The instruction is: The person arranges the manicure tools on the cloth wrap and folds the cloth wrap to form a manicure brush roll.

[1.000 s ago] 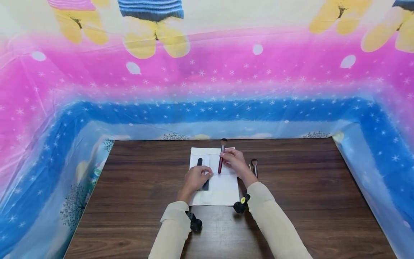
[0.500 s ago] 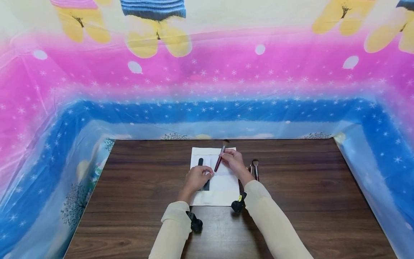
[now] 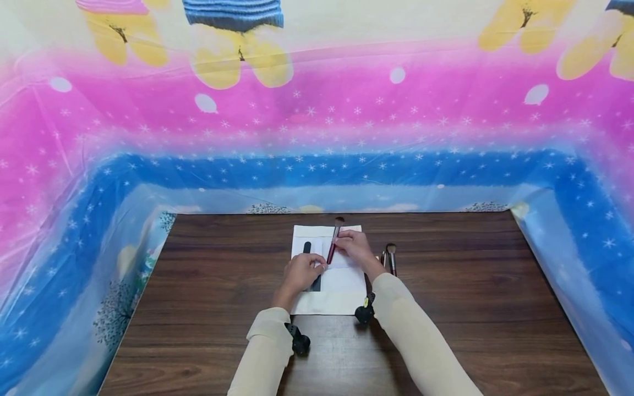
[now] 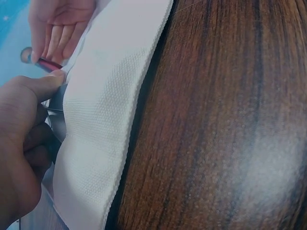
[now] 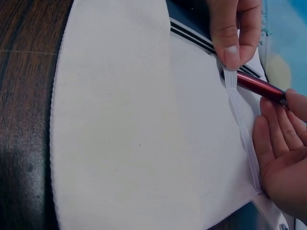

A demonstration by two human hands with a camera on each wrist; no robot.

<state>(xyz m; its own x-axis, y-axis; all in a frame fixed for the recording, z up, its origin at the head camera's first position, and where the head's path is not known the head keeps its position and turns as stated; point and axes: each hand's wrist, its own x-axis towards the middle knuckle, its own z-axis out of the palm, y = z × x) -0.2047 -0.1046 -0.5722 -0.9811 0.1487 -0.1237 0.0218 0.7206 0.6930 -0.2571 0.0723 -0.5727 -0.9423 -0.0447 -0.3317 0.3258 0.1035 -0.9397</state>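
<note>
In my right-wrist feed I have the right hand [image 5: 285, 167] pinching a glossy dark red brush handle [image 5: 256, 86], thumb on one side and fingertips on the other, the gap closed down to the handle's thickness; the remaining fingers reach out fairly straight. The head view shows me the brown bristle head [image 3: 339, 221] of that brush at the far end, the whole brush slanting over a flat white fabric sheet [image 3: 344, 283]. My left hand [image 3: 299, 271] has its thumb and a fingertip pressed together on a ribbed white elastic band [image 5: 243, 124] that runs across the sheet, and the end of the red handle lies behind the band, right by the left thumb. Beyond the left hand I can see a black strip with a rounded end [image 3: 307, 247], and nearer me a dark strip [image 3: 317, 285]; the hand covers the stretch between, so I cannot tell whether they are one piece. Just right of the sheet, a brown-headed brush [image 3: 391, 251] and a slimmer second tool [image 3: 383, 257], half hidden by the forearm, lie on the dark brown wood-grain table [image 3: 198, 308]. Cream sleeves [image 3: 264, 352] and black wrist cameras [image 3: 299, 342] frame my near side, and a pink-and-blue snowflake-printed cloth [image 3: 317, 115] hangs behind the table.
</note>
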